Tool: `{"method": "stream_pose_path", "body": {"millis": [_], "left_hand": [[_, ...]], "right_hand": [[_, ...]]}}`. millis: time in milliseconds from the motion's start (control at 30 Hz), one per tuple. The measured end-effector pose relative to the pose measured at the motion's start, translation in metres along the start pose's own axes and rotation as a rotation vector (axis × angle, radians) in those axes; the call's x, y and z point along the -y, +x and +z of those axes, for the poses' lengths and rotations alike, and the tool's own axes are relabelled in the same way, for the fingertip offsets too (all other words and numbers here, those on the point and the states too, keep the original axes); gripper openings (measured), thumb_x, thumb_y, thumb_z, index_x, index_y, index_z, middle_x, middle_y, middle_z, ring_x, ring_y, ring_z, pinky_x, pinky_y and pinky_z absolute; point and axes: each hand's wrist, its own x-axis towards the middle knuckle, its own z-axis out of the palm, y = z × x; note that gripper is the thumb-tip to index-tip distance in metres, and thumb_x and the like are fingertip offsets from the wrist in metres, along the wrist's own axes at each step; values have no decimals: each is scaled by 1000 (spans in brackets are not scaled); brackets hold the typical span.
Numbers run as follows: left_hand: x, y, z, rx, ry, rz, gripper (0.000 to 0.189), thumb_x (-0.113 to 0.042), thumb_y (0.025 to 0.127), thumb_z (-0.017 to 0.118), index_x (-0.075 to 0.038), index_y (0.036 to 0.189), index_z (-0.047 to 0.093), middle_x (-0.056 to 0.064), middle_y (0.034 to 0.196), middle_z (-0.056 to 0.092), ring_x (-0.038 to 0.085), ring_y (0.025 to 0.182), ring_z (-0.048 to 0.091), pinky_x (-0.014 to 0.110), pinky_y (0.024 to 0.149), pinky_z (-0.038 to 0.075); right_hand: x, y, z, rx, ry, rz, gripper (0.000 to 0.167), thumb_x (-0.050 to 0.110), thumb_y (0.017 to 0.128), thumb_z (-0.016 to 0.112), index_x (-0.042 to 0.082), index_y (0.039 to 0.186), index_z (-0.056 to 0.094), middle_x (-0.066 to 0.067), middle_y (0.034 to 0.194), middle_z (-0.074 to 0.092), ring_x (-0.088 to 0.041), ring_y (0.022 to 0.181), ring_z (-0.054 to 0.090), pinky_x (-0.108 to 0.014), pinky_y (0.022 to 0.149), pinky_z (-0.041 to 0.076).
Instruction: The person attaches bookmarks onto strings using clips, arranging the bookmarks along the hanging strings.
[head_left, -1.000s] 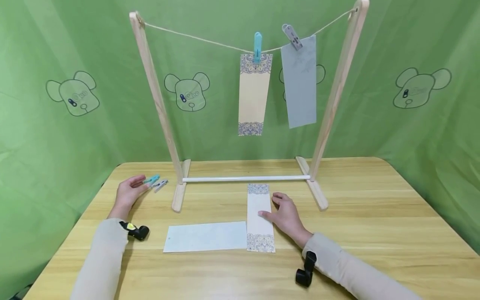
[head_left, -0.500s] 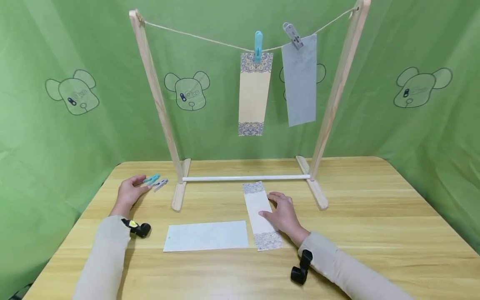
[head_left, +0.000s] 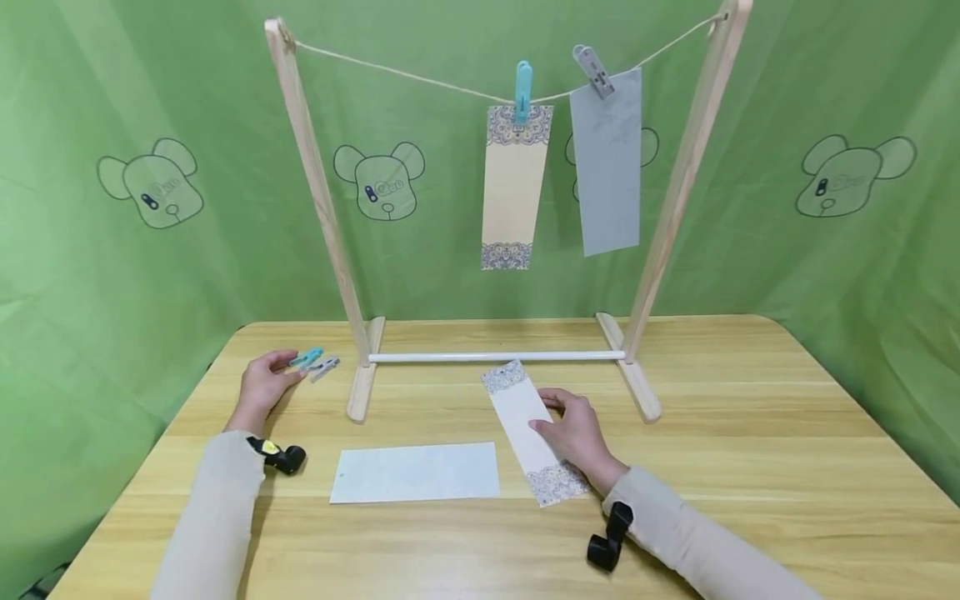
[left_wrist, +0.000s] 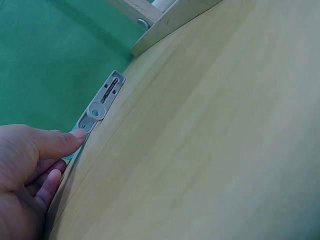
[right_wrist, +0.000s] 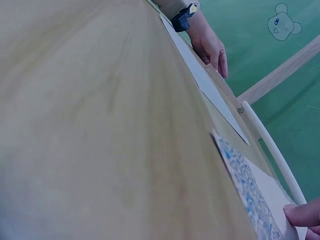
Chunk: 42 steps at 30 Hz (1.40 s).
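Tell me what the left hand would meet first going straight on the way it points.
The left hand would first meet the turquoise clothespin or grey clothespin right ahead; which comes first is unclear. Past them, the rack's wooden foot seems next, though depth is uncertain.

Readable text: I can make out no words, brands or numbers | green cloth (head_left: pixel 435 279): its bear heads (head_left: pixel 386 200) carry small lettering (head_left: pixel 389 189) beside the eye, too faint and warped for me to read | right wrist view: bear-head marks too small to tell
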Motion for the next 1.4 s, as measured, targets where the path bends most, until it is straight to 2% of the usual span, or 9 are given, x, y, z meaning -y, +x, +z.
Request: {"method": "stream_pose_path", "body": {"millis": [233, 333, 467, 567, 700, 833, 1033, 1200, 1400], "left_hand": [[0, -1, 1, -19, -50, -5, 48, -6, 87, 64, 5, 131, 49, 26, 131, 51, 39, 121, 48, 46, 107, 36], [-1, -1, 2, -47, -99, -27, 47, -7, 88, 63, 5, 131, 49, 26, 130, 52, 35, 118, 51, 42, 105, 39], [-5, -2, 2, -85, -185, -74, 45, -10, 90, 61, 4, 131, 48, 23, 129, 52, 21, 107, 53, 28, 99, 45], [-9, -3, 1, -102, -256, -104, 45, -12, 91, 61, 3, 132, 48, 20, 130, 51, 6, 98, 50, 16, 93, 44], [-15, -4, -2, -110, -376, -163, 48, -12, 91, 62, 2, 134, 46, 5, 118, 57, -4, 90, 49, 11, 88, 46], [-22, -4, -6, -114, -547, -225, 53, -14, 89, 66, 0, 135, 44, -13, 96, 58, -1, 88, 54, 15, 88, 49], [-34, -5, -11, -134, -775, -261, 55, -14, 86, 69, -3, 135, 45, -14, 91, 61, 0, 89, 56, 14, 90, 47], [-44, -8, -15, -105, -779, -237, 53, -15, 87, 68, -4, 134, 46, -15, 91, 62, -1, 88, 56, 9, 84, 48], [-64, -10, -27, -54, -900, -112, 24, -9, 88, 66, -11, 112, 62, -10, 93, 65, 2, 88, 59, 9, 79, 50]], "right_hand": [[0, 2, -2, -41, 86, 34, 38, -3, 80, 69, -7, 117, 58, -21, 109, 63, -31, 103, 58, -43, 95, 47], [2, 4, -4, -72, 146, 58, 36, -3, 83, 66, -6, 117, 58, -22, 110, 63, -27, 99, 58, -31, 87, 50], [4, 7, -6, -107, 262, 109, 33, -3, 86, 62, -6, 119, 58, -22, 112, 62, -16, 92, 56, -14, 75, 48], [7, 8, -9, -114, 335, 136, 32, -2, 87, 60, -6, 119, 58, -23, 112, 61, -9, 88, 55, -10, 72, 48], [12, 9, -12, -114, 377, 152, 32, 0, 88, 61, -4, 119, 59, -21, 112, 62, -6, 87, 57, -12, 72, 50], [19, 11, -15, -115, 400, 156, 32, 3, 88, 62, -1, 120, 60, -17, 111, 63, -6, 88, 58, -13, 75, 51], [31, 17, -19, -118, 457, 141, 33, 4, 88, 63, -1, 120, 59, -11, 107, 63, -7, 89, 58, -14, 78, 51], [42, 21, -20, -121, 531, 142, 33, 2, 87, 63, -3, 119, 58, -2, 98, 62, -7, 88, 58, -14, 79, 51], [59, 26, -20, -103, 594, 126, 32, -1, 86, 62, -6, 118, 57, 3, 92, 61, -7, 86, 57, -14, 78, 51]]}}
